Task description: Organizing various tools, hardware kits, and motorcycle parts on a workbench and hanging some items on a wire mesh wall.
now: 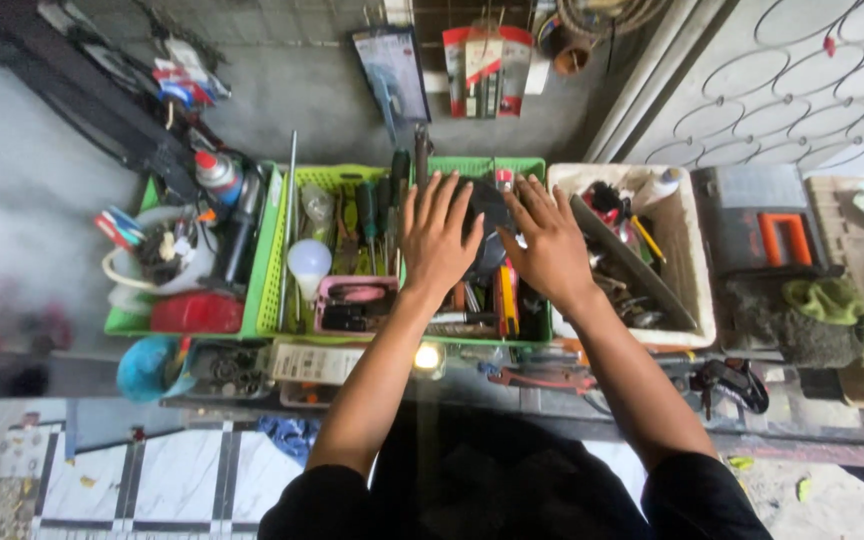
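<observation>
My left hand (436, 237) and my right hand (550, 243) reach side by side over a green plastic basket (492, 168) packed with hand tools. Both palms face down with the fingers spread, and neither hand grips anything that I can see. Between the fingertips lies a dark object (492, 210) that I cannot identify. Below the hands in the same basket lie a yellow-handled tool (508, 300) and several metal tools. Screwdrivers (380, 205) stand just left of my left hand.
A lighter green basket (274, 262) holds a white light bulb (309, 262) and a pink case (356, 303). At left a basket (123, 322) holds spray cans and cable. A white basket (694, 250) of tools and a grey toolbox (764, 222) stand at right. Packaged goods hang on the wall.
</observation>
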